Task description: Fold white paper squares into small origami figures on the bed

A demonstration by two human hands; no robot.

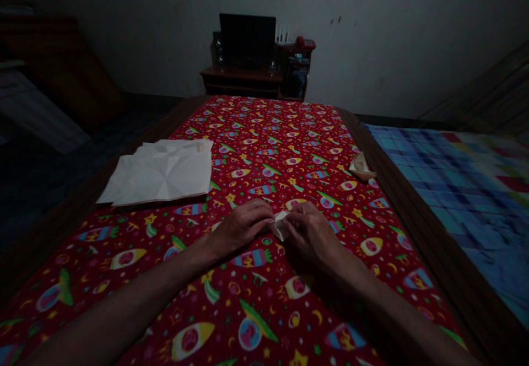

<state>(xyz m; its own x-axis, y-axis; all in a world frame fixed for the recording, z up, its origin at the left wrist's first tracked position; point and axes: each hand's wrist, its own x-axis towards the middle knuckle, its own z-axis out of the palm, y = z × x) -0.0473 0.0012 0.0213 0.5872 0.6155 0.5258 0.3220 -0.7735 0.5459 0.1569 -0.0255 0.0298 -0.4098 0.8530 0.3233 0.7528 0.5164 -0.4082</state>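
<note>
Closely paired, our left hand (244, 220) and right hand (311, 225) hung low over a red cloth (303, 319), smooth-looking and printed with rockets, stars and moons. Each grip was pinched by the fingertips on one side of a small piece of pale paper (281, 228), which sat between them near the middle of the cloth. It looked thin, crisp and angular, though our fingers hid much of its shape. We judged that uneven pulling could have torn it, and that a slip of either thumb could have sent a crease askew; the dim light made such a miss likelier.

Farther off to the left lay a stack of pale sheets (165, 174), their edges staggered, the top one scored with creases fanning from a point. A careless left elbow might have skewed them. Still farther, to the right, a folded paper shape (360, 166) with pointed corners rested near the dark border; a brush of a sleeve or draught could have tipped it off. At the far end stood a black, glossy screen (248, 39) against a dull wall.
</note>
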